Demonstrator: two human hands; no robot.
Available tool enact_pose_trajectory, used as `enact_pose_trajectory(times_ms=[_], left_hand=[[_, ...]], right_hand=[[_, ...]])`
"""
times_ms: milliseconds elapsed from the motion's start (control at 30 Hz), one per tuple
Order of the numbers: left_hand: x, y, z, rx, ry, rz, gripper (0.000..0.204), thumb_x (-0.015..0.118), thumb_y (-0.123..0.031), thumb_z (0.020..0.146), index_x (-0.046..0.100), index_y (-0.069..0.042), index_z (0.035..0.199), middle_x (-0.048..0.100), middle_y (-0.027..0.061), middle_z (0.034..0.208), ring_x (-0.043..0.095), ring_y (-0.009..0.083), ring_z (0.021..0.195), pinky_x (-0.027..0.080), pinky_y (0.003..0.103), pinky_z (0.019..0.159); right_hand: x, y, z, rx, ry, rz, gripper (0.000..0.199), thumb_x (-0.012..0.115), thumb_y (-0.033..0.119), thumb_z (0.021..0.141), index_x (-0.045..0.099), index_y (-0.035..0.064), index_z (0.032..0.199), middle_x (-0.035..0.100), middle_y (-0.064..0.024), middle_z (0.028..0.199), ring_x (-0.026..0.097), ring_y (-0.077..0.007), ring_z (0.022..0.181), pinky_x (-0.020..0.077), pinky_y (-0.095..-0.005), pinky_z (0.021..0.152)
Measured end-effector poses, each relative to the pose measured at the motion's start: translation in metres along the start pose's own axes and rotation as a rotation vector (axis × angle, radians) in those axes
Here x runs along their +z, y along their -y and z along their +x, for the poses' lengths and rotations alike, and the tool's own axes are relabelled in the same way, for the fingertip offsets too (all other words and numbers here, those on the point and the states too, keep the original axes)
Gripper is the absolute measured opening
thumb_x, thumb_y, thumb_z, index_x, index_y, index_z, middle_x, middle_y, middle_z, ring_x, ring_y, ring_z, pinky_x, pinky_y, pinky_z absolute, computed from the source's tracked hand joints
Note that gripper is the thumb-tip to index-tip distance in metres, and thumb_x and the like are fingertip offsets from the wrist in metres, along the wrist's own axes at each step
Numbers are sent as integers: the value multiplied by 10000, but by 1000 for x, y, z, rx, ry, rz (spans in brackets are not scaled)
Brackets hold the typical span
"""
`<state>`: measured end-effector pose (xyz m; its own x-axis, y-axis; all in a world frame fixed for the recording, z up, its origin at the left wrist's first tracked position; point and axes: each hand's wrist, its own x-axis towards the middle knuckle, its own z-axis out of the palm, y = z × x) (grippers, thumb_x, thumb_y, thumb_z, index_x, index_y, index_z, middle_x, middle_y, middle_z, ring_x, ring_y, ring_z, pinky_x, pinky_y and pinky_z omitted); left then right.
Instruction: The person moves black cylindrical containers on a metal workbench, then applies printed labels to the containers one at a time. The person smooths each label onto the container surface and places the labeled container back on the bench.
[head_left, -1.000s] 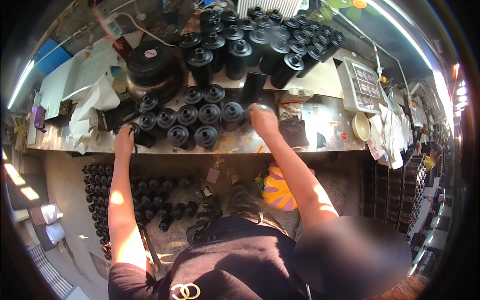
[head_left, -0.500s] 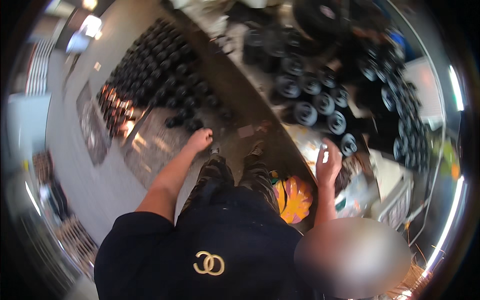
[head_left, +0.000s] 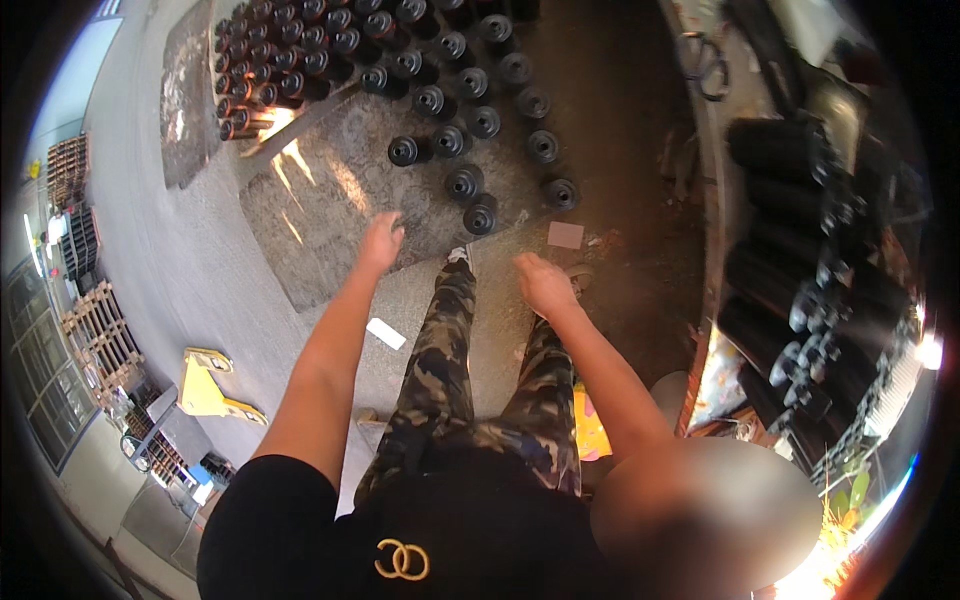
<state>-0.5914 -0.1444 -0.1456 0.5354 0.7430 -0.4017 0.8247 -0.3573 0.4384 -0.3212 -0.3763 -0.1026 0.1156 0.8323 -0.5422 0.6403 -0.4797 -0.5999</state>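
Fingers of the left hand (head_left: 381,240) are loosely spread and a little curled, holding nothing and touching nothing that can be made out; the hand hangs in the air above the grey floor (head_left: 190,250) at the end of a bare, outstretched forearm. Just beyond those fingertips, further from the person, stand the nearest black cylindrical parts (head_left: 470,185), each upright with its round end facing up, set in a loose cluster on a darker mat (head_left: 330,190); the closest of them lies up and to the right of the hand, near but apart from it. The right hand (head_left: 543,283) is also empty, its fingers drawn closer together and bent downward, with no grip on anything. It hovers over the person's camouflage-patterned trouser leg (head_left: 445,350) and a shoe, and the same cluster of cylinders sits just above it, the nearest one a short way off its knuckles. A small pale card (head_left: 565,235) lies on the floor just beside this hand. More black cylinders lie stacked on a bench (head_left: 705,210) at the right.
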Motion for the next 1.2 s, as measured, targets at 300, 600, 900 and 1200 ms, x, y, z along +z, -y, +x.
enact_pose_trajectory(times_ms=[300,600,900,1200], left_hand=[[22,71,146,89,107,89,481,579,-82,887,437,-105,1346,479,123,1350,480,343,1224,434,409,980],[43,96,166,261,-123,113,359,576,-90,887,532,-124,1241,549,102,1232,577,321,1032,483,438,844],[49,94,173,308,-213,161,348,572,-61,874,555,-130,1215,602,86,1091,594,285,985,484,414,825],[60,93,185,240,-79,266,312,572,-209,924,563,-173,1234,645,118,957,627,319,779,504,406,678]], right_hand=[[134,7,150,163,291,-137,542,490,36,868,393,148,1389,360,-62,1494,479,-294,1259,417,-442,1003],[124,26,186,116,106,-235,679,531,50,848,286,165,1471,631,-165,929,658,-325,761,536,-444,663],[112,35,233,202,106,-170,492,527,102,847,432,63,1328,684,-195,841,667,-373,786,521,-463,696],[109,32,229,195,154,-140,364,550,155,882,478,-6,1200,680,-189,779,665,-365,730,520,-466,635]])
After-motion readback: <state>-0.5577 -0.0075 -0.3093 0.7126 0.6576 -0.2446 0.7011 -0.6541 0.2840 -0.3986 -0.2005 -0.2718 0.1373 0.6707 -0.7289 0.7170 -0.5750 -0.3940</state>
